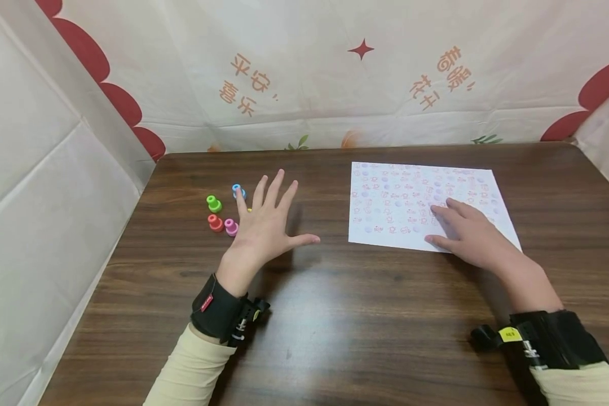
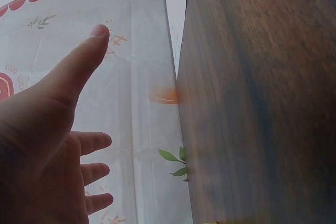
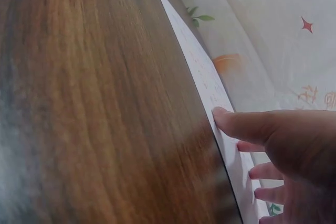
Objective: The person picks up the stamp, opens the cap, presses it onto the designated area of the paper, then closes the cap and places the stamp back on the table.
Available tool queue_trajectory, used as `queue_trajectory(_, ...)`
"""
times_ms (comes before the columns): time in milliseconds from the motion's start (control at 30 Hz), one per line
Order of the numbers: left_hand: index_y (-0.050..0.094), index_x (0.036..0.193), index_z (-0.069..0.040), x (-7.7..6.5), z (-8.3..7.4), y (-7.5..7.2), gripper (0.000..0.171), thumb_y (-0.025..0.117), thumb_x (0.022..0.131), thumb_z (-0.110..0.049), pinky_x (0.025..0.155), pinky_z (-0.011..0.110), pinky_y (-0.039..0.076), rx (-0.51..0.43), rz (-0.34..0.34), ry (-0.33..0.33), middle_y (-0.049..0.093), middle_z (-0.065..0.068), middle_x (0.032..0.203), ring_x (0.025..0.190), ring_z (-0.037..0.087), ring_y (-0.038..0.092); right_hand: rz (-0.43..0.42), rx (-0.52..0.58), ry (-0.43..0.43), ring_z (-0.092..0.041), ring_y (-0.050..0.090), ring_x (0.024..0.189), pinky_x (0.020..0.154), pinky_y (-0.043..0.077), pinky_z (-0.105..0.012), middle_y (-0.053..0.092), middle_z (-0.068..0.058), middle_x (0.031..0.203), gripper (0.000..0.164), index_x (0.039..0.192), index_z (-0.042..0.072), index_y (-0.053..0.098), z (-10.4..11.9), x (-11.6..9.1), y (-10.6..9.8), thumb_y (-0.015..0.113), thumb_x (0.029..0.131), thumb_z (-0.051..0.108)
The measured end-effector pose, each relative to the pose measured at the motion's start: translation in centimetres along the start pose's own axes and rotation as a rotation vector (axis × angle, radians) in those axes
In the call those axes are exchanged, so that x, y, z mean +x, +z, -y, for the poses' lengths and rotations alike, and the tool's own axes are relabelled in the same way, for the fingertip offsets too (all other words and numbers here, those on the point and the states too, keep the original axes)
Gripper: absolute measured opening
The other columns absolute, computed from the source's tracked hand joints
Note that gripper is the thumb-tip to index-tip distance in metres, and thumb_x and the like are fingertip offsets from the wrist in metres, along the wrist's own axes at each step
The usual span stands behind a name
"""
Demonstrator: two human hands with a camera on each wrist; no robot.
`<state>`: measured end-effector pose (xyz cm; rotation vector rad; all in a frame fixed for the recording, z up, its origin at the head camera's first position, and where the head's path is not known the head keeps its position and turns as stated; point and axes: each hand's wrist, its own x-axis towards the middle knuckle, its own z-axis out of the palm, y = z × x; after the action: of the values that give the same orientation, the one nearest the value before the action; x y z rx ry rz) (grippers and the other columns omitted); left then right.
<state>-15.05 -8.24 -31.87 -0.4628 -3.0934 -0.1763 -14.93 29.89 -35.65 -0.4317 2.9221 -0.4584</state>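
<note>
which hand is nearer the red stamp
Left. The left hand is spread just right of the red stamp, with the pink stamp between them; the right hand is much farther right, at the paper.

A hand could pass between the paper point(image 1: 398, 206) and the coloured pieces point(image 1: 215, 223) (the spread left hand point(image 1: 265, 226) juts in).

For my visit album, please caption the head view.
Above a brown table: left hand spread near small colourful pieces, right hand over a patterned sheet.
</note>
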Motion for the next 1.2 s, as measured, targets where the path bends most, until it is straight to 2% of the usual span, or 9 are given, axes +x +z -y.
queue_trajectory(400, 0.018, 0.153, -0.023, -0.2, -0.1, -0.4, 0.108, 0.050, 0.069, -0.083, 0.108, 0.074, 0.005, 0.008, 0.010, -0.005, 0.006, 0.007, 0.162, 0.145, 0.035, 0.004, 0.015, -0.054, 0.006, -0.055, 0.023, 0.130, 0.103, 0.024, -0.074, 0.028, -0.038, 0.145, 0.077, 0.138, -0.005, 0.043, 1.4, 0.1, -0.3, 0.064, 0.086, 0.048)
queue_trajectory(633, 0.019, 0.153, -0.023, -0.2, -0.1, -0.3, 0.107, 0.055, 0.070, -0.080, 0.109, 0.074, -0.001, -0.012, 0.016, -0.005, 0.008, 0.008, 0.162, 0.145, 0.035, 0.003, 0.026, -0.075, 0.002, -0.058, 0.024, 0.128, 0.100, 0.025, -0.075, 0.029, -0.038, 0.143, 0.079, 0.138, -0.004, 0.043, 2.4, 0.0, -0.1, 0.063, 0.085, 0.051)
queue_trajectory(1200, 0.021, 0.153, -0.023, -0.4, 0.0, -0.3, 0.106, 0.055, 0.070, -0.080, 0.109, 0.073, 0.001, -0.012, 0.024, 0.004, 0.011, 0.008, 0.161, 0.145, 0.035, 0.004, 0.020, -0.125, 0.001, -0.059, 0.029, 0.123, 0.090, 0.036, -0.076, 0.034, -0.034, 0.141, 0.075, 0.137, 0.000, 0.046, 5.5, -0.4, 0.5, 0.064, 0.085, 0.051)
